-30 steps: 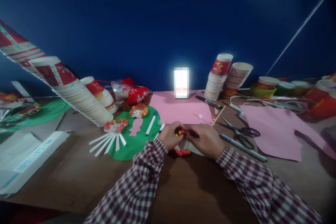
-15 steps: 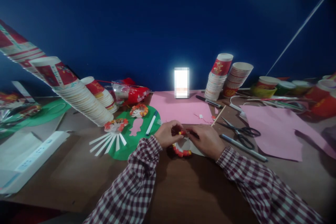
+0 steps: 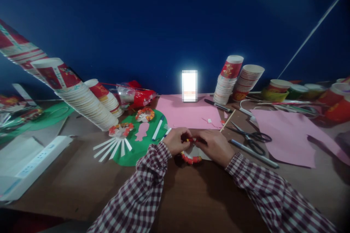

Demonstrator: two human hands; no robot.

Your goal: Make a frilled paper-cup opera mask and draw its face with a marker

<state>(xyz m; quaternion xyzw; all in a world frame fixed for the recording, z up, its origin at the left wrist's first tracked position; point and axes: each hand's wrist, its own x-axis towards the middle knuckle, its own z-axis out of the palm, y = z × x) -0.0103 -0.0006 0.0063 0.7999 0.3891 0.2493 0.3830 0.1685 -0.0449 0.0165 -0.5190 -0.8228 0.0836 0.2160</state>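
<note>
Between my two hands is a cut paper cup [image 3: 191, 159] with a ring of red and yellow curled strips and a pale inside. My left hand [image 3: 178, 140] pinches the far side of its rim, at a red strip. Right beside it, my right hand [image 3: 214, 144] has its fingers bent onto the same strip, the fingertips of both hands almost meeting. My hands cover part of the cup. A pale sheet or strip shows under my right hand. On the green round sheet [image 3: 127, 158] to the left lie a pink fish cutout [image 3: 142, 131] and a curled cup ring [image 3: 145, 115].
Scissors [image 3: 253, 138] and a blue-grey pen [image 3: 255, 154] lie right of my hands, beside pink paper [image 3: 290, 142]. Tall stacks of paper cups [image 3: 82, 98] lean at left; more cups [image 3: 228, 80] stand behind. A fringed cup piece [image 3: 116, 143] and a power strip [image 3: 38, 164] are at left.
My left hand has shifted slightly right, uncovering a second pen beside it on the green sheet. The fingertips have come closer together at the cup's rim, which has turned a little.
</note>
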